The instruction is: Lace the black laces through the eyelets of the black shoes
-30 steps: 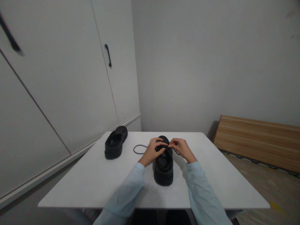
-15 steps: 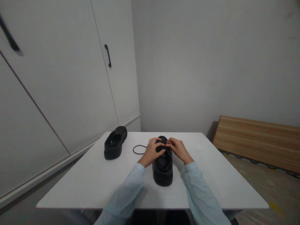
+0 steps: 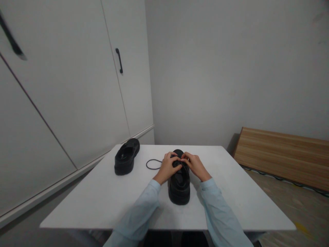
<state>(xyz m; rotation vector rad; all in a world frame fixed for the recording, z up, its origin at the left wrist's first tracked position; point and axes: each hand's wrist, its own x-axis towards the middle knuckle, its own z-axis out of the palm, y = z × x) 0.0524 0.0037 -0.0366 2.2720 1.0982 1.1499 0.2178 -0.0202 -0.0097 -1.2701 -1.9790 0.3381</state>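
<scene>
A black shoe [image 3: 179,196] stands on the table with its heel toward me and its toe pointing away. Over its front upper, my left hand [image 3: 167,168] is curled, gripping the shoe around the lacing with thumb and fingers. From the right, my right hand [image 3: 195,165] pinches at the same spot, its fingertips close to the left ones; it seems to hold the shoelace, though the fingers largely cover it. A loop of black shoelace [image 3: 153,168] lies on the table left of the shoe and runs under my left hand.
A second black shoe [image 3: 124,167] stands further left on the white table [image 3: 102,209]. Beyond the table are white cabinet doors with a dark handle [image 3: 119,61] and a grey wall. A wood-grain panel [image 3: 280,154] is at the right.
My right fingertips have shifted slightly left, closer to my left hand at the lacing. Both shoes and the lace loop stay practically where they were.
</scene>
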